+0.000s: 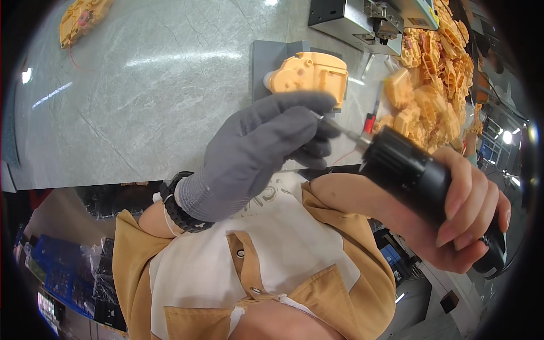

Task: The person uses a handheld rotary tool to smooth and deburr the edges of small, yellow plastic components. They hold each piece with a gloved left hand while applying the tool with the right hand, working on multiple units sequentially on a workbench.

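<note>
My right hand [473, 209], bare, is wrapped round a black electric screwdriver [405, 173]. Its thin metal bit points left, toward my gloved left hand [258, 147]. The grey-gloved fingers are pinched together at the bit's tip; a small shiny bit of metal shows there, too small to name. Just beyond those fingers, an orange plastic housing half [306, 73] lies in a grey fixture block [260, 59] on the table. The glove hides the housing's near edge. Motion smears the bit somewhat.
Orange plastic parts are heaped [430, 107] at the right of the grey marbled table [141, 113]. A metal machine [362, 25] stands at the back right. At the far left lies another orange part [82, 22] with a red wire. A small red-tipped object [369, 123] is behind the bit.
</note>
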`<state>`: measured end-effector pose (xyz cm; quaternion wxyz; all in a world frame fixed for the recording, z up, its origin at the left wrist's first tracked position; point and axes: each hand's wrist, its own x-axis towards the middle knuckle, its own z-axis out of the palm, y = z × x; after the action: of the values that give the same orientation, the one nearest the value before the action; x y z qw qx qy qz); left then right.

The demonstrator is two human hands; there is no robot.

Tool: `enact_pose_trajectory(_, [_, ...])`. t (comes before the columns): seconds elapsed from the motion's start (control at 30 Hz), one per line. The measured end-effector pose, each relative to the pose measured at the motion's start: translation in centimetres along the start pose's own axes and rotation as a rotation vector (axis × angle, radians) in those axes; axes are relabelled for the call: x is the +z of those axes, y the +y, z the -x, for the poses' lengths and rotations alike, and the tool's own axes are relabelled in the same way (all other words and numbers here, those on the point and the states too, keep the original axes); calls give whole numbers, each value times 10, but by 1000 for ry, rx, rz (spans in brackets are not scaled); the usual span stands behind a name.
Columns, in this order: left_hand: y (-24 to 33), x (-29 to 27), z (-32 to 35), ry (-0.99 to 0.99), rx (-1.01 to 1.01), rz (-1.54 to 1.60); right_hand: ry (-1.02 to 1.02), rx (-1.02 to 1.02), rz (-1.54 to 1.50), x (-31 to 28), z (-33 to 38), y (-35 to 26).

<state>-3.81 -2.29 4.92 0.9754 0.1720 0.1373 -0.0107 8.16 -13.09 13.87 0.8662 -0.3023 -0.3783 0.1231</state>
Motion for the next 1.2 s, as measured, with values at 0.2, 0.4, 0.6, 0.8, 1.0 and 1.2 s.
enact_pose_trajectory(0.2, [4, -27, 1, 199, 810, -1552, -5, 70, 304, -18, -17, 5])
enact_pose_trajectory(0.4, [-9, -37, -22, 377, 687, -1633, -142, 224, 473, -34, -23, 35])
enact_pose_trajectory(0.6, [-13, -49, -35, 323, 792, -1655, -162, 255, 559, -33, -25, 51])
enact_pose_trajectory(0.8, [-7, -51, -41, 283, 740, -1676, -212, 281, 644, -33, -30, 60])
enact_pose_trajectory(1.0, [1, -46, -45, 228, 684, -1577, -384, 360, 671, -36, -46, 58])
enact_pose_trajectory(1.2, [6, -50, -47, 187, 675, -1458, -318, 438, 586, -27, -40, 62])
